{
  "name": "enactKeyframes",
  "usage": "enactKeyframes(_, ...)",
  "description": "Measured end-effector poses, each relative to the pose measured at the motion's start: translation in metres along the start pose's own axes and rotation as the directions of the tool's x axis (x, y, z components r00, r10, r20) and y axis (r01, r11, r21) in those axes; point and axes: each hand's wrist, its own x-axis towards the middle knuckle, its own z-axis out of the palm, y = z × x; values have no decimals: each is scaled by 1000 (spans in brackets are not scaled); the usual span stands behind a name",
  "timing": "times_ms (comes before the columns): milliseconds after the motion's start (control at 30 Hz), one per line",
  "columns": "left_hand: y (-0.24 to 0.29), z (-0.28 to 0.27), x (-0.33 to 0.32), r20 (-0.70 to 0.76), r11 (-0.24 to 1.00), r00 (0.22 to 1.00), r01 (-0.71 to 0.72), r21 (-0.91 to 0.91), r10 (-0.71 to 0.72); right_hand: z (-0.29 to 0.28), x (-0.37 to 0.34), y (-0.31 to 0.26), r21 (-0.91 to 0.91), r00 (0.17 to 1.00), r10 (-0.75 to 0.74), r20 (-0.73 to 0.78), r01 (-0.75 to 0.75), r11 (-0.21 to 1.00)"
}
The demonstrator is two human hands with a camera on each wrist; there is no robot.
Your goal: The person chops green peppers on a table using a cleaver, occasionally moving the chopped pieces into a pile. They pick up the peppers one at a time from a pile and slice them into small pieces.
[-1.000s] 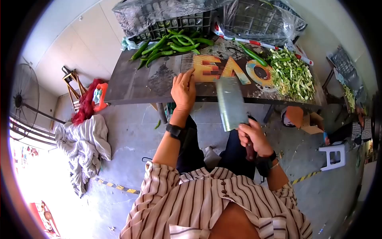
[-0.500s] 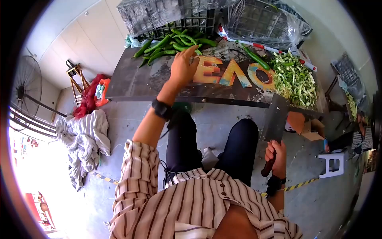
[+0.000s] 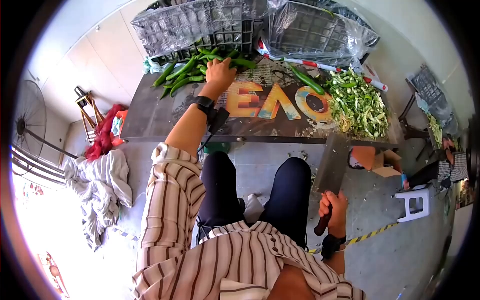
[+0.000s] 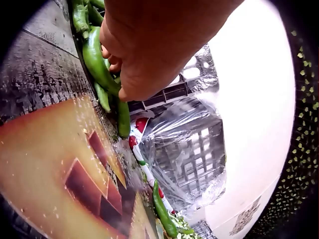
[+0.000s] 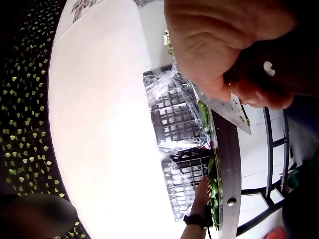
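Note:
The left hand [image 3: 220, 75] is on the pile of long green peppers [image 3: 184, 75] at the table's back left. In the left wrist view its fingers curl at a curved green pepper [image 4: 97, 62], the thumb by the pepper's lower end; the hand hides part of the grip. Low in front of the table, the right hand [image 3: 336, 212] grips the dark handle of a cleaver [image 3: 332, 162], its broad blade pointing up toward the table edge. A heap of chopped green pepper [image 3: 357, 107] lies at the table's right, with one whole pepper [image 3: 306, 79] to its left.
Plastic-covered black crates [image 3: 320, 32] stand along the table's back. A red-and-white strip [image 3: 320, 66] lies before them. Large painted letters [image 3: 272, 101] mark the tabletop [image 3: 165, 120]. A white stool [image 3: 414, 204] and an open carton [image 3: 387, 165] are on the right.
The left hand has moved forward and left from the painted letters onto the pepper pile. The right hand has drawn the cleaver from in front of the letters to the right and lowered it.

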Motion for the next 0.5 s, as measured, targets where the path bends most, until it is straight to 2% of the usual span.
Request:
enactKeyframes(167, -10, 6, 7, -62, 993, 992, -109, -36, 107, 2, -2, 1, 4, 1000, 10, -21, -10, 1000)
enactKeyframes(200, -8, 2, 0, -184, 980, 969, -183, -77, 167, 1, -2, 2, 4, 1000, 12, -7, -12, 1000)
enactKeyframes(233, -5, -2, -6, -181, 980, 969, -183, -77, 167, 0, -1, 3, 4, 1000, 13, 7, -13, 1000)
enactKeyframes(300, 3, -14, -20, -333, 951, 929, -235, -198, 160, 1, -2, 1, -4, 1000, 4, 12, -4, 1000)
enactKeyframes(433, 17, -43, -57, -311, 910, 922, -317, -269, 230, 9, -5, -1, -22, 1000, -5, 7, 5, 1000)
enactKeyframes(500, 26, -53, -77, -327, 903, 907, -352, -247, 265, 14, -6, -3, -30, 1000, -8, 28, 9, 999)
